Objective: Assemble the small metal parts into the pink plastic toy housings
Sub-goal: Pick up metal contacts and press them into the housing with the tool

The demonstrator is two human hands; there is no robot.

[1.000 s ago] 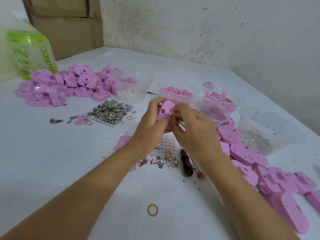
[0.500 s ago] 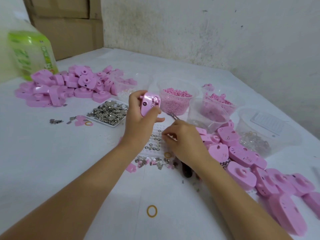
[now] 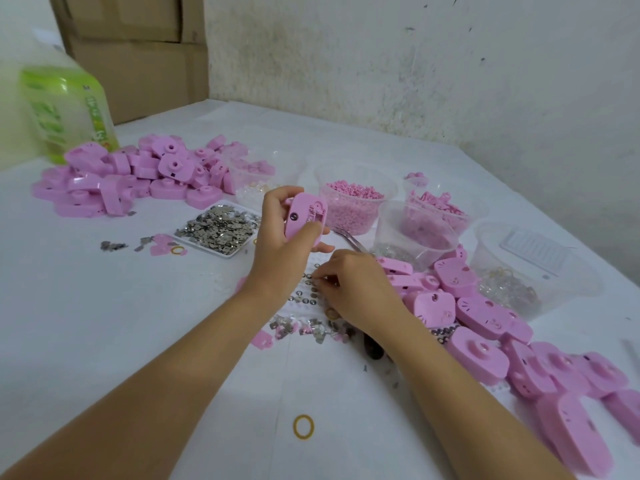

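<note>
I am looking down on a wide white-covered table pushed into the corner of a room with a stained whitewashed wall, brown cardboard boxes stacked at the far left and a green-labelled plastic jug in front of them. A heap of pink plastic toy housings lies at the far left of the table, and a second spread of pink cat-faced housings runs along the right side towards me. Between them stand clear plastic tubs, one filled with pink pellets, and a white tray of small silver metal parts. The left hand is raised above the table, with its fingers and thumb wrapped round a single pink plastic housing turned so that its open inner side faces right. The right hand is low, fingers curled tight and pinched round thin metal tweezers, whose rear end juts out past the knuckles. Its fingertips are down on a white sheet of tiny ring-shaped metal parts; I cannot tell whether the tweezer tips hold one. Loose metal clips lie scattered just in front of that sheet, and a yellow rubber band sits alone nearer to me.
</note>
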